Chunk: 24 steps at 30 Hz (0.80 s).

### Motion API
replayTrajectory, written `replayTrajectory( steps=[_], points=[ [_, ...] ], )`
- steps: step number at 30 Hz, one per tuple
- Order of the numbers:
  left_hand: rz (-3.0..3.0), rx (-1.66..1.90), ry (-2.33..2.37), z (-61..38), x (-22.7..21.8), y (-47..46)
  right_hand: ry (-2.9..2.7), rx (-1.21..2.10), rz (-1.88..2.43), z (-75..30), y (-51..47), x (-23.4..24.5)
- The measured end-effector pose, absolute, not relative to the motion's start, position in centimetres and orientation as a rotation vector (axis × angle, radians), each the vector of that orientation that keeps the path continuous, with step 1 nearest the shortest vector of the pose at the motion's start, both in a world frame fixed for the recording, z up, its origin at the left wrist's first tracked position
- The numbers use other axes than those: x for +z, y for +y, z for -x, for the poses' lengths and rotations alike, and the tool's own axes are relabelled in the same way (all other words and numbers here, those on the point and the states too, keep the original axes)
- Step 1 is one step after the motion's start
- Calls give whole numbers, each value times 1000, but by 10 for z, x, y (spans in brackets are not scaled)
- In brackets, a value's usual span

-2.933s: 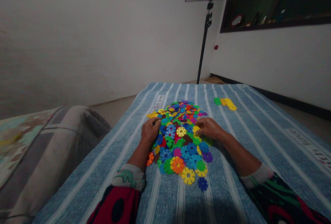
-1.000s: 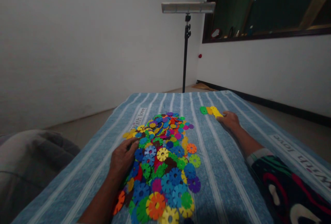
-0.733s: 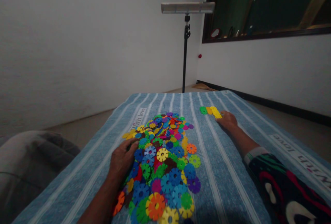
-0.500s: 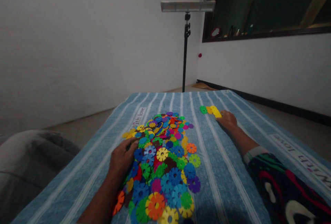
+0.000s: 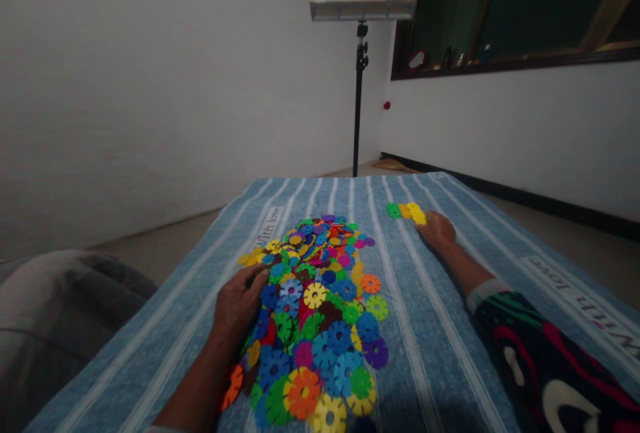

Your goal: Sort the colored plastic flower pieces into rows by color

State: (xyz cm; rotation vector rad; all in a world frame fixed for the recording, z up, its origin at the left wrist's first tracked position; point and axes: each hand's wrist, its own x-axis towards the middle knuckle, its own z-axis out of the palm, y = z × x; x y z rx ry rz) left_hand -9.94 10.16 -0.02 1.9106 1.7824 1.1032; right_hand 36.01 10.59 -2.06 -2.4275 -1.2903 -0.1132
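Note:
A long heap of colourful notched plastic discs (image 5: 315, 296) covers the middle of the striped cloth. My left hand (image 5: 239, 299) lies against the heap's left side, its thumb and fingers apart and touching discs at the edge. Farther off, to the right of the heap, a short row of discs lies on the cloth: a green disc (image 5: 393, 211), an orange-yellow one (image 5: 405, 211) and a bright yellow disc (image 5: 416, 213) at the right end. My right hand (image 5: 437, 228) has its fingers closed at the near edge of the yellow disc; the fingertips are partly hidden.
The blue-and-white striped cloth (image 5: 450, 326) spreads over the table. Beyond its far edge a light panel on a black stand (image 5: 359, 99) stands before the wall. Grey fabric (image 5: 65, 326) over a rounded shape is at the left. A dark-framed window (image 5: 520, 13) is at right.
Almost nothing differs. My right hand and sleeve have shifted very slightly left, still at the yellow disc. My left hand stays by the heap.

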Motion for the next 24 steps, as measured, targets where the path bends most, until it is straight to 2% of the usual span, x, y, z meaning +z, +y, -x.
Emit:
replayTrajectory(
  steps=[13, 17, 20, 24],
  points=[
    [-1938, 1118, 1710, 98, -5, 98, -1178, -60, 2418, -352, 92, -18],
    [-1933, 1121, 1701, 97, -6, 97, -1181, -137, 2336, -334, 78, -16],
    [-1937, 1124, 1699, 96, -6, 97, -1343, -177, 2153, -300, 67, -8],
    [-1966, 1119, 1688, 94, -5, 95, -1733, 80, 1722, -229, 51, 5]
  ],
)
